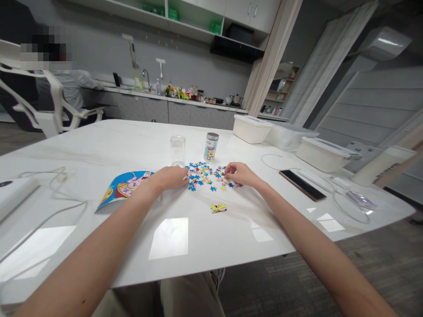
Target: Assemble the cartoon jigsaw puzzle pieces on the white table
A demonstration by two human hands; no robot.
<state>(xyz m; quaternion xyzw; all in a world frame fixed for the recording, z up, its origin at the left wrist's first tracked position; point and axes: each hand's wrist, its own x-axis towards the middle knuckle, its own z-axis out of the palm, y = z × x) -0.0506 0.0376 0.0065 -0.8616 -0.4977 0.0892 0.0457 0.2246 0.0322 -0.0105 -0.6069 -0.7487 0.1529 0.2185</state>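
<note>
Loose jigsaw puzzle pieces (200,175), mostly blue with yellow and pink bits, lie scattered between my two hands. My left hand (174,177) rests at the left edge of the pile, its fingers drawn together and their tips partly hidden. On the opposite side my right hand (243,173) has thumb and fingers pinched together at a puzzle piece among the others. A small joined section of yellow pieces (218,208) lies nearer to me. Left of the pile, a curled picture sheet (127,185) with blue and pink cartoon art is partly covered by my left forearm.
Behind the pile stand a clear jar (177,149) and a metal-lidded can (211,147) with a cartoon label. A dark phone (302,185), cables and lidded white boxes (253,128) are at the right. A white device (16,196) is at the left. A person (71,86) sits beyond the table.
</note>
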